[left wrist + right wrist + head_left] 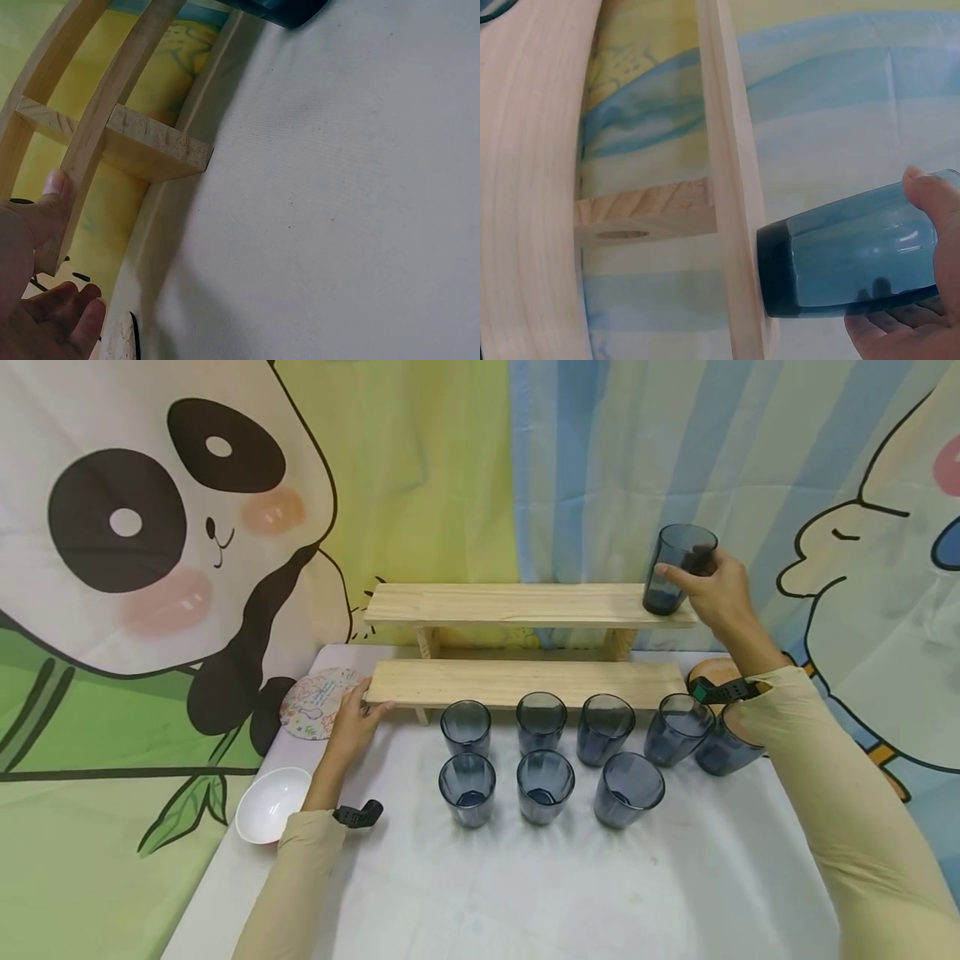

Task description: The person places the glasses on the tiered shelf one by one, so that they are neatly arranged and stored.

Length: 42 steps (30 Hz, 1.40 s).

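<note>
My right hand [720, 589] grips a blue-grey glass tumbler [663, 597] at the right end of the upper board of a two-tier wooden shelf [510, 602]. In the right wrist view, the tumbler [840, 255] has its base at the board's surface, with the thumb on one side and fingers on the other. My left hand [351, 722] holds the left end of the lower board [525, 681]. The left wrist view shows its thumb [54, 187] on the board's front edge. Several matching tumblers [543, 785] stand in two rows in front of the shelf.
A white bowl [273, 802] sits at the table's left edge. Behind it lies a round floral-patterned mat [318, 702]. Another round tan item [712, 672] is partly hidden behind my right wrist. A cartoon-printed curtain [450, 468] hangs behind the white table [525, 893].
</note>
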Tool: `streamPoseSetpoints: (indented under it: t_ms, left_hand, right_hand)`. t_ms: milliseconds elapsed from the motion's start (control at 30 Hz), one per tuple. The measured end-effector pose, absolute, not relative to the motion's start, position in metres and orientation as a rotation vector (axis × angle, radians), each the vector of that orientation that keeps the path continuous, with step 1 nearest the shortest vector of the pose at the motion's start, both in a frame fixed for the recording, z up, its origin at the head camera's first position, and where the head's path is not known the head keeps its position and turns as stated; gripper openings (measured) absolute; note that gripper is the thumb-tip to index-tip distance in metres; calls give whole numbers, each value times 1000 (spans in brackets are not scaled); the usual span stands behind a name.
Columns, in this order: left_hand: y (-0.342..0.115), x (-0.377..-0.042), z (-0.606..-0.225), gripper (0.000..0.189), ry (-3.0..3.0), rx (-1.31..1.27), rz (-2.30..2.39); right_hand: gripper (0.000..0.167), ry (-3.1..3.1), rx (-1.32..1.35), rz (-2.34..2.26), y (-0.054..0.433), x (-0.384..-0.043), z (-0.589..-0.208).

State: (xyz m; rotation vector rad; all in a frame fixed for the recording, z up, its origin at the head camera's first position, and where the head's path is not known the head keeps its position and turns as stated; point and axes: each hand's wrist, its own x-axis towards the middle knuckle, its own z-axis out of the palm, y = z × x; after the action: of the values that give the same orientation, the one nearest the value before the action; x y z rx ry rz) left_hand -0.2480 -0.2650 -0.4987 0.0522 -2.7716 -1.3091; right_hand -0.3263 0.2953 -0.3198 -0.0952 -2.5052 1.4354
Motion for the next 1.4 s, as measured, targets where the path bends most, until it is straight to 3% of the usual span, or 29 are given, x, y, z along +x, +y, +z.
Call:
streamPoseSetpoints:
  t_ms: [333,533,767,1067,1400]
  left_hand:
    - [-264,-247,-496,79,-2767,39,-1326]
    - [-267,-247,-492,82,-2786,54,-1310]
    - [-268,-247,-494,80,-2778,44,-1310]
    - [-267,-245,-494,81,-2795,47,-1318]
    - [-265,-247,-495,79,-2778,24,-1343]
  right_hand:
    - [93,-2562,-96,1441,297,-333,-314]
    - [80,-2596,3,1350,296,-327,-312]
    - [108,-2627,9,1368,303,-290,-295]
    - [83,-2614,52,1298,303,-202,-301]
    - [56,-2483,381,1507,280,-125,-378]
